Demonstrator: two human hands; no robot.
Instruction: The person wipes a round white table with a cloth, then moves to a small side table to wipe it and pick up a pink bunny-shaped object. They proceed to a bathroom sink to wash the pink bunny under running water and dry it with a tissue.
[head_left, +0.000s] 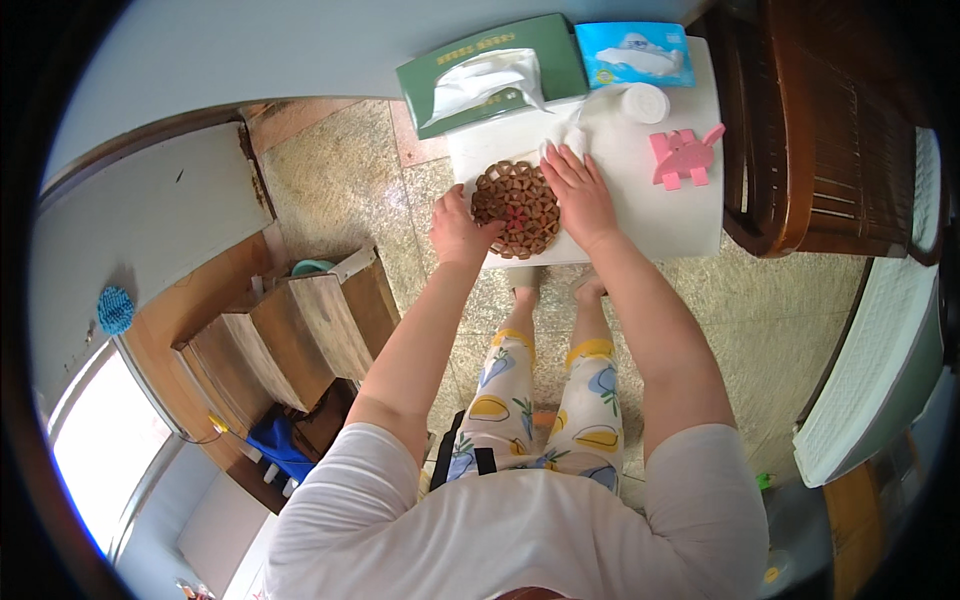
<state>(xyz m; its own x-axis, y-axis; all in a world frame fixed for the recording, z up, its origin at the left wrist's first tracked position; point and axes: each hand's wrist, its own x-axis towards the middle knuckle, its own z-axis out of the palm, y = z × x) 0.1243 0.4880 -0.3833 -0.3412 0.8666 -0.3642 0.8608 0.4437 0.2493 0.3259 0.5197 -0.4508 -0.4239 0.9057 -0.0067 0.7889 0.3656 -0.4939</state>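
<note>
A round openwork coaster mat (517, 217), made of brown wood-like pieces with a reddish centre, lies flat on a white tabletop (645, 221). My left hand (461, 229) is at its left edge, the thumb over the top and the fingers along the outer side. My right hand (577, 191) is palm down at the mat's right edge. Its fingertips rest on a crumpled white tissue (568, 139), partly hidden beneath them. Beyond them is a white roll (646, 103) with a loose white strip trailing towards the tissue.
At the table's far edge are a green tissue box (491, 71) and a blue tissue pack (636, 56). A pink animal-shaped stand (684, 157) is to the right, near a dark wooden chair (832, 135). Wooden drawers (300, 337) stand at the left.
</note>
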